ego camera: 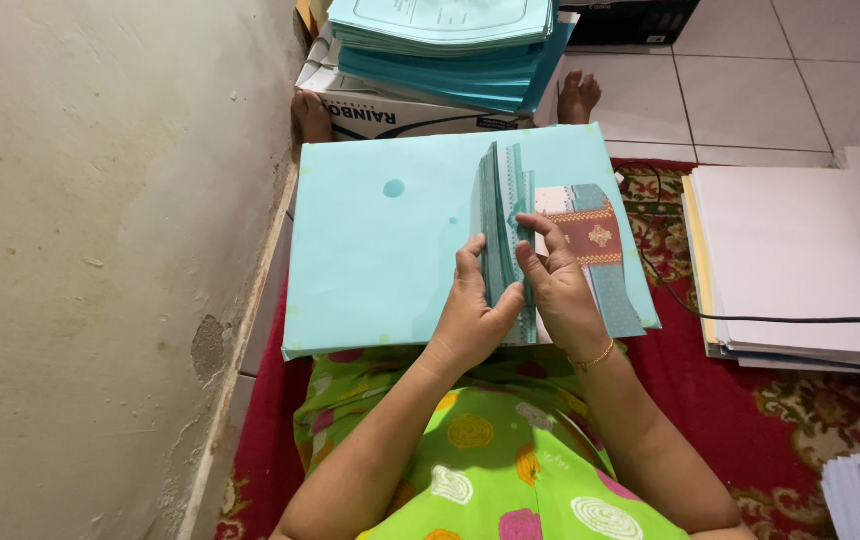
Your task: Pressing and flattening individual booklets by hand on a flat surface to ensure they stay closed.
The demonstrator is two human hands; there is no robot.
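You hold a thin bundle of sheets [505, 235] standing on edge in the middle of the frame, on top of a large light blue folder [380, 240] that lies on your lap. Your left hand [470, 315] closes on the bundle from its left side, and your right hand [555, 285] presses it from the right, with the fingers curled over the top edge.

The sheets look light and thin, so I think they bend and fan easily, and they may slide against each other. It seems best to pinch them low, near the bottom edge, where the bundle is most stiff.

The sheets are dark green with pale borders. One sheet [590, 235] lies flat just right of the bundle and shows a red patterned band. More blue folders [450, 45] are stacked in the upper centre, and a white paper stack [800, 260] is at the right.
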